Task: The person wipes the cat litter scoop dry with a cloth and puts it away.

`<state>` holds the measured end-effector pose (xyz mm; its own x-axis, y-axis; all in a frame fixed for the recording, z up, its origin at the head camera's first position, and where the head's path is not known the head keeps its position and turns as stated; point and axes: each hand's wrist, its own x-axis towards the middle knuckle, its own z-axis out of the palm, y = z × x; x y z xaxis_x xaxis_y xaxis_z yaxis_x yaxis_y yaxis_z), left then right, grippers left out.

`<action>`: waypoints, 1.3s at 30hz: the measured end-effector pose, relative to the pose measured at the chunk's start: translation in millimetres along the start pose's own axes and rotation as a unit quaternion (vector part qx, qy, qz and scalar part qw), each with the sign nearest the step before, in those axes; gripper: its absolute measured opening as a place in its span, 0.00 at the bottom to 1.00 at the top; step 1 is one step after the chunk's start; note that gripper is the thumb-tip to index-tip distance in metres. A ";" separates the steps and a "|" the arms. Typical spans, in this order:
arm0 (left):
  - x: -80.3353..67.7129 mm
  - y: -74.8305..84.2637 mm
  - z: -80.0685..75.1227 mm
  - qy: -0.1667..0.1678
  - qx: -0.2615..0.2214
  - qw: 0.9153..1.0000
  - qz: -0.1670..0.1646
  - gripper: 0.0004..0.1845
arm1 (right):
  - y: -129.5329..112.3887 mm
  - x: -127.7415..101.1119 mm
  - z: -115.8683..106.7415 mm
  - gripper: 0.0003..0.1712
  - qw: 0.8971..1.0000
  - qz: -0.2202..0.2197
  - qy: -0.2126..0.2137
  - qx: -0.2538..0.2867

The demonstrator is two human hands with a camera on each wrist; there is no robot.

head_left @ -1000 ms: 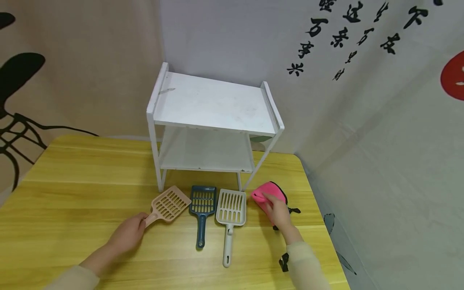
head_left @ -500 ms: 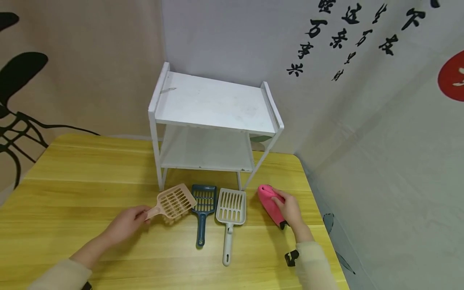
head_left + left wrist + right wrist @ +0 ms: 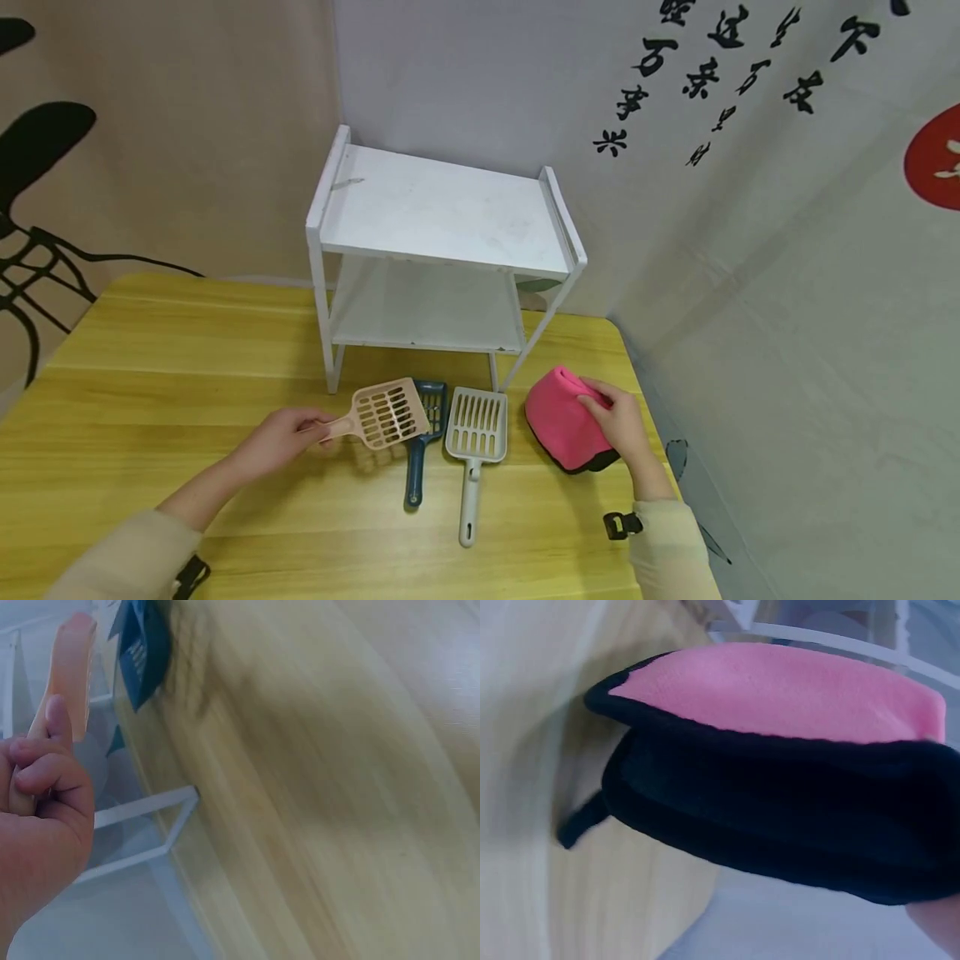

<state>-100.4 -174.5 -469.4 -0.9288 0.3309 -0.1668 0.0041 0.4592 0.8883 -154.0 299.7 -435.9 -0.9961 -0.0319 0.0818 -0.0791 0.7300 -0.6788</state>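
Note:
My left hand pinches the handle of a beige slotted litter scoop, held above the table with its shadow below. From the head view its head covers part of a dark blue litter scoop. A light grey litter scoop lies flat to the right of the blue one. My right hand grips the top edge of a pink pouch with black trim. In the right wrist view the black-edged mouth of the pouch gapes, dark inside. Most of that hand is hidden there.
A white two-tier rack stands at the back of the yellow wood-grain table, just behind the scoops. A fabric backdrop with printed characters hangs behind and to the right.
The left hand has lifted the beige scoop and moved it right, over the blue one. The right hand has shifted right, turning the pouch so its black edge faces the near side.

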 end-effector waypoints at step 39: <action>50.2 50.4 26.8 -0.099 -0.012 0.994 0.047 0.15 | -125.1 -7.5 73.7 0.19 0.958 -0.133 -0.253 0.021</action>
<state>-136.8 -112.6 -444.5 -0.8331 0.5289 -0.1617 0.0765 0.3998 0.9134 -139.4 158.3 -405.4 -0.8305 -0.5479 -0.1007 -0.3242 0.6224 -0.7124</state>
